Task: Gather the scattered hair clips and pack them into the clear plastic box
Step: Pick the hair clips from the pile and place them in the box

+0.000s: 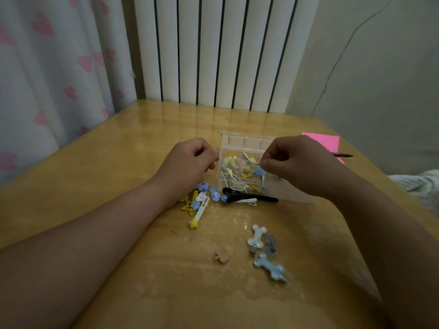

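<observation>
Right hand (294, 162) pinched a clip (256, 164) over the box (247, 141). Left hand (190, 162) sat curled beside it; grip unclear.

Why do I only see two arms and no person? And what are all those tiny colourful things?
There is just one picture, and no machine in it. It comes from a camera worn on the person's head, looking down, so you only see their arms reaching forward.

The left hand is curled next to the clear plastic box. I cannot tell if it holds anything. The right hand pinches a small clip over the box, which already has lots of colourful hair clips inside.

More clips wait on the wooden table: a black clip, a white bone clip, a blue bone clip and a yellow star clip among others. Pink paper and a pen lie further back.
</observation>
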Tool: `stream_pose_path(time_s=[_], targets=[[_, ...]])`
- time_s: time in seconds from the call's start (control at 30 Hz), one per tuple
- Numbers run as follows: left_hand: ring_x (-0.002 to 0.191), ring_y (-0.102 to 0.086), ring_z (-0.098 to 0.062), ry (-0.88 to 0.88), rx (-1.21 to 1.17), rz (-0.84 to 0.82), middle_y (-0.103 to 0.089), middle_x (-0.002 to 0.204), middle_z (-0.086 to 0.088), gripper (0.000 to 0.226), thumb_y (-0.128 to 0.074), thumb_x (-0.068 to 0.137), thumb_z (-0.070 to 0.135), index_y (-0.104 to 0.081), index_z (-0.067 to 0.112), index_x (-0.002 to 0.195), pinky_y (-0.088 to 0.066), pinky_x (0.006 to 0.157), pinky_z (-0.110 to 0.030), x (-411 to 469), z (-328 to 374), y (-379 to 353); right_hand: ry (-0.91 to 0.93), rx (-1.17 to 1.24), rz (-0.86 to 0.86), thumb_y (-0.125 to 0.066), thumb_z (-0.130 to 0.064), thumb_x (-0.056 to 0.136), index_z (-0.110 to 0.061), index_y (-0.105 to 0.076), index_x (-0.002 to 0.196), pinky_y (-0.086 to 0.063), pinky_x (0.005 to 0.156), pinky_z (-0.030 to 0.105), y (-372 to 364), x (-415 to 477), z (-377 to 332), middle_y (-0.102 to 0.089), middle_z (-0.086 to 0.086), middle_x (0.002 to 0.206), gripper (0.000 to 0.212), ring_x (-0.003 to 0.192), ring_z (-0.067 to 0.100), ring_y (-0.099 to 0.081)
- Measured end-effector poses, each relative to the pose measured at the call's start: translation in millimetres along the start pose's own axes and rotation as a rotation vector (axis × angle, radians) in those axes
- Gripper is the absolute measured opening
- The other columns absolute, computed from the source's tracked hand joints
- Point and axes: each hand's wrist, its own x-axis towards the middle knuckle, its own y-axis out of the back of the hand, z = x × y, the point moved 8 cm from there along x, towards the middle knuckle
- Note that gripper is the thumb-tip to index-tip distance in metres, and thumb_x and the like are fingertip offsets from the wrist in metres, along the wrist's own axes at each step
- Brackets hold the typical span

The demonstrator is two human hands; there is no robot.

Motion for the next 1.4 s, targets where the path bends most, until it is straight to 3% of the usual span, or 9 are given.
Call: stream_pose_path(time_s=[0.17, 0.4, 0.57, 0.77, 0.9, 1.03, 1.13, 1.23, 1.4], targets=[[0.071, -0.061, -0.009, 0.066, -0.103, 0.036, -0.072, 0.075, 0.004, 0.029, -0.063, 0.105, 0.031, -0.075, 0.011, 0.088, -0.047, 0.059, -0.016, 3, -7, 6, 0.002, -0.042, 0.025, -0.076, -0.037, 0.093, -0.03, -0.074, 0.085, -0.048, 0.061, 0.022, -12, -2, -2, -0.071, -0.012, 0.078, 0.01, 0.07, 0.001, -0.064], [0.071, -0.063, -0.009, 0.155, -0.222, 0.081, -0.072, 0.074, 0.005, 0.028, -0.063, 0.104, 0.032, -0.076, 0.013, 0.087, -0.048, 0.065, -0.027, 4, -13, 10, -0.017, 0.003, 0.077, -0.078, -0.04, 0.09, -0.031, -0.074, 0.084, -0.056, 0.068, 0.031, -18, -3, -2, -0.072, -0.011, 0.08, 0.012, 0.074, 0.003, -0.066], [0.072, -0.062, -0.01, 0.148, -0.219, 0.069, -0.071, 0.074, 0.005, 0.03, -0.063, 0.104, 0.033, -0.076, 0.014, 0.086, -0.047, 0.064, -0.025, 5, -14, 10, -0.014, 0.033, 0.073, -0.071, -0.052, 0.092, -0.031, -0.075, 0.083, -0.049, 0.058, 0.026, -19, -2, -4, -0.071, -0.009, 0.074, 0.022, 0.07, 0.003, -0.064], [0.069, -0.06, -0.008, 0.062, -0.115, 0.001, -0.071, 0.075, 0.004, 0.027, -0.064, 0.105, 0.03, -0.073, 0.012, 0.086, -0.046, 0.059, -0.013, 3, -8, 4, 0.008, 0.049, 0.087, -0.07, -0.048, 0.095, -0.03, -0.073, 0.081, -0.042, 0.057, 0.022, -12, -1, -7, -0.069, -0.02, 0.076, 0.022, 0.069, -0.002, -0.062], [0.07, -0.055, -0.015, -0.025, -0.011, -0.085, -0.064, 0.079, -0.011, 0.02, -0.067, 0.104, 0.029, -0.07, 0.014, 0.091, -0.047, 0.061, -0.024, -3, 5, -3, 0.006, 0.032, 0.058, -0.07, -0.046, 0.095, -0.03, -0.073, 0.082, -0.041, 0.056, 0.021, -4, -4, -12, -0.067, -0.011, 0.069, 0.021, 0.066, -0.004, -0.061], [0.066, -0.05, -0.016, -0.107, 0.071, -0.161, -0.059, 0.081, -0.024, 0.011, -0.072, 0.101, 0.028, -0.072, 0.018, 0.096, -0.044, 0.062, -0.028, -9, 16, -11, 0.025, 0.031, -0.098, -0.07, -0.046, 0.095, -0.029, -0.073, 0.083, -0.046, 0.06, 0.024, 2, -9, -23, -0.072, -0.015, 0.071, 0.021, 0.06, -0.002, -0.063], [0.064, -0.053, -0.011, -0.124, 0.109, -0.181, -0.062, 0.075, -0.016, 0.007, -0.076, 0.098, 0.024, -0.073, 0.017, 0.097, -0.046, 0.062, -0.026, -10, 16, -15, 0.04, 0.005, -0.316, -0.072, -0.044, 0.094, -0.029, -0.075, 0.081, -0.049, 0.06, 0.026, 1, -19, -31, -0.075, -0.013, 0.072, 0.02, 0.053, 0.0, -0.062], [0.063, -0.053, -0.01, -0.127, 0.108, -0.183, -0.061, 0.072, -0.006, 0.007, -0.075, 0.098, 0.023, -0.073, 0.016, 0.098, -0.046, 0.063, -0.024, -9, 15, -15, 0.06, -0.03, -0.573, -0.074, -0.037, 0.094, -0.032, -0.077, 0.09, -0.052, 0.063, 0.023, -12, -34, -38, -0.078, -0.012, 0.081, 0.007, 0.063, 0.003, -0.07], [0.074, -0.056, -0.018, -0.143, 0.132, -0.154, -0.067, 0.09, -0.025, 0.013, -0.07, 0.102, 0.024, -0.073, 0.012, 0.097, -0.05, 0.068, -0.036, -8, 19, -14, 0.11, -0.073, -0.737, -0.079, -0.039, 0.09, -0.039, -0.073, 0.103, -0.049, 0.067, 0.021, -35, -45, -54, -0.074, -0.018, 0.082, 0.015, 0.072, 0.001, -0.07]])
